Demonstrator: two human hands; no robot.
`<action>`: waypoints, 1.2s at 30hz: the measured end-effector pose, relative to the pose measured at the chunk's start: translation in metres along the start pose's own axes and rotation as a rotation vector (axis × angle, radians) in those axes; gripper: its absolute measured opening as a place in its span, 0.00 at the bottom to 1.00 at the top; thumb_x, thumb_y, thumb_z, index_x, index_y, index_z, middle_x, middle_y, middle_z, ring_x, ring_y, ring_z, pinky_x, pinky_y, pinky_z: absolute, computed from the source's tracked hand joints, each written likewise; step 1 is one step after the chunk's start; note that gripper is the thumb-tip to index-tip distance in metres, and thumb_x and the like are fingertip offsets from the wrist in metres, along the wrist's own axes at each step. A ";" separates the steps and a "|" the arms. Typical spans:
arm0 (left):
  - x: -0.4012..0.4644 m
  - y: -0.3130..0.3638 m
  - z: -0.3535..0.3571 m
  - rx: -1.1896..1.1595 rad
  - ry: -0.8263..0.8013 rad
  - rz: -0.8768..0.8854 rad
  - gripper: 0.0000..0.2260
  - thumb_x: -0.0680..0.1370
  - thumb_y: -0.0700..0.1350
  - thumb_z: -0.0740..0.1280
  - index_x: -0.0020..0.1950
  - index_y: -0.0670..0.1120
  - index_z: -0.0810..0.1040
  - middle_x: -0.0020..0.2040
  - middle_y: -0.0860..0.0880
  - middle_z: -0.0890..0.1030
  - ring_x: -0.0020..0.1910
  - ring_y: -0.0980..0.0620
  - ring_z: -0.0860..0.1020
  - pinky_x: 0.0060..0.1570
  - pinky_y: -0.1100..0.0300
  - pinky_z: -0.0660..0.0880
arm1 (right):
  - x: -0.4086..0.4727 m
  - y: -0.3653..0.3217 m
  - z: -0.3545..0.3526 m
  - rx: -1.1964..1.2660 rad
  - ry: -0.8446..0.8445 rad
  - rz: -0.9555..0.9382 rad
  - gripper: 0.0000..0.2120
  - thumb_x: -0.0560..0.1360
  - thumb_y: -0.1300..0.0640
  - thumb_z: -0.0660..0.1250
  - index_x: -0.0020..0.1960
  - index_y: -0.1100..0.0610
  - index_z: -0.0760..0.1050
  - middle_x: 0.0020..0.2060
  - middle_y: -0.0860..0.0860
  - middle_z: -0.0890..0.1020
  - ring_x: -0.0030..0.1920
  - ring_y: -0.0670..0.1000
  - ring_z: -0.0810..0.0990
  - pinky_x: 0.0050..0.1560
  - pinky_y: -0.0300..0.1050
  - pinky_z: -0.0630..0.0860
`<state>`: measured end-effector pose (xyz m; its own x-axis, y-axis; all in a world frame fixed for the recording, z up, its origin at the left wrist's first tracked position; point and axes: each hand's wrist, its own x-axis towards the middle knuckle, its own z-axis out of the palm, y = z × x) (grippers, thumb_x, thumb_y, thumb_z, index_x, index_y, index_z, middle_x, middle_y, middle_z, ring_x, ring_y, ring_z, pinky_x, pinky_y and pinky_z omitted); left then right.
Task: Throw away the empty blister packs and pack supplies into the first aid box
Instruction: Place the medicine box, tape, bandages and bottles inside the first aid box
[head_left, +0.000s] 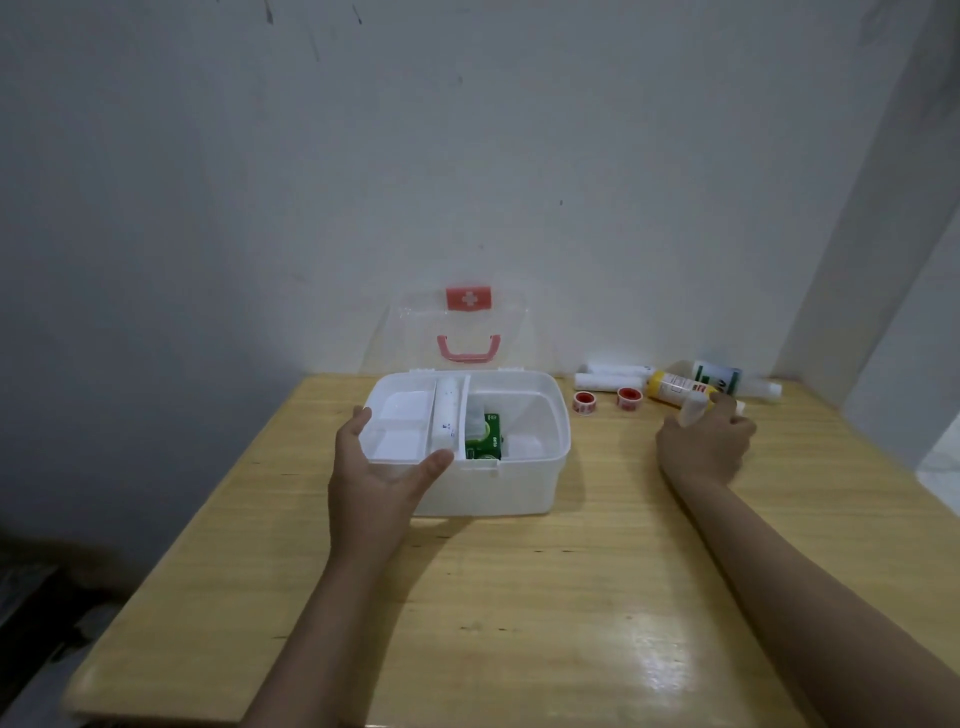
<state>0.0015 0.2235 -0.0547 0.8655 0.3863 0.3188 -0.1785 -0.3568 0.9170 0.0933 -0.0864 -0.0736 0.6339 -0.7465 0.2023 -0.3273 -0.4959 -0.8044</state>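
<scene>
The white first aid box (519, 483) stands open on the wooden table, its clear lid (467, 332) with a red cross label and pink handle leaning back against the wall. My left hand (379, 467) grips the white inner tray (400, 431) at the box's left side; a white roll lies in the tray's right slot. A green packet (488, 439) sits in the box below. My right hand (706, 441) closes around a small white bottle (693, 408) on the table to the right of the box.
Behind my right hand lie a yellow-capped bottle (672, 387), a green-labelled bottle (719, 376), white bandage rolls (605, 382) and two red tape rolls (584, 402). A grey wall stands close behind the table (519, 597). The table's left edge drops to a dark floor.
</scene>
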 end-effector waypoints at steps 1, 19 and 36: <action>-0.002 0.000 0.001 -0.015 0.010 0.003 0.45 0.58 0.61 0.75 0.71 0.51 0.63 0.69 0.60 0.65 0.68 0.60 0.63 0.61 0.63 0.63 | 0.004 0.001 0.003 -0.013 0.002 0.013 0.25 0.72 0.56 0.69 0.66 0.58 0.65 0.63 0.63 0.68 0.59 0.66 0.73 0.59 0.58 0.71; -0.001 0.000 -0.003 -0.006 -0.054 -0.026 0.44 0.61 0.55 0.78 0.72 0.54 0.60 0.72 0.58 0.63 0.69 0.57 0.62 0.65 0.58 0.66 | -0.076 -0.104 -0.026 0.695 -0.360 -0.559 0.13 0.71 0.62 0.71 0.55 0.55 0.76 0.37 0.50 0.79 0.39 0.48 0.79 0.42 0.42 0.79; -0.010 -0.002 -0.013 -0.062 -0.072 -0.031 0.45 0.61 0.55 0.79 0.72 0.56 0.60 0.68 0.56 0.70 0.63 0.54 0.72 0.56 0.58 0.73 | -0.162 -0.164 0.006 0.019 -0.903 -0.904 0.07 0.67 0.57 0.74 0.38 0.61 0.82 0.38 0.53 0.85 0.40 0.49 0.82 0.44 0.47 0.79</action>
<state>-0.0125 0.2318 -0.0568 0.9021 0.3336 0.2738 -0.1774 -0.2916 0.9399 0.0484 0.1183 0.0218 0.8761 0.4206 0.2357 0.4730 -0.6553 -0.5890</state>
